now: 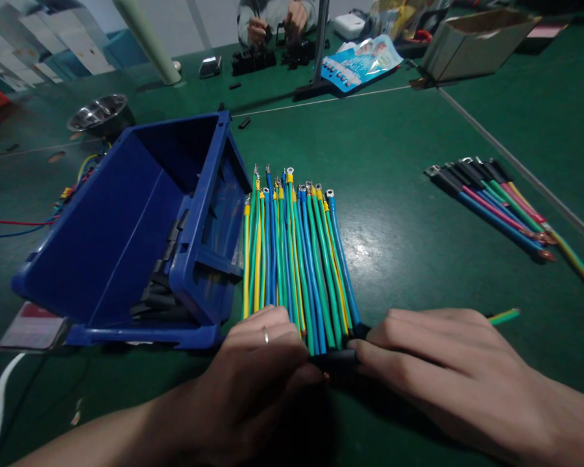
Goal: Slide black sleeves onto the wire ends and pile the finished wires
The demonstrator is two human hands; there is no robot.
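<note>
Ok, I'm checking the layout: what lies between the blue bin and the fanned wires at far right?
The head view shows a row of colored wires beside the bin, then green tabletop up to the fanned wires.

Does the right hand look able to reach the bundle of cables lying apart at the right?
Probably yes: nothing tall seems to stand between the right hand and the bundle of cables, though that hand is at the black tube.
</note>
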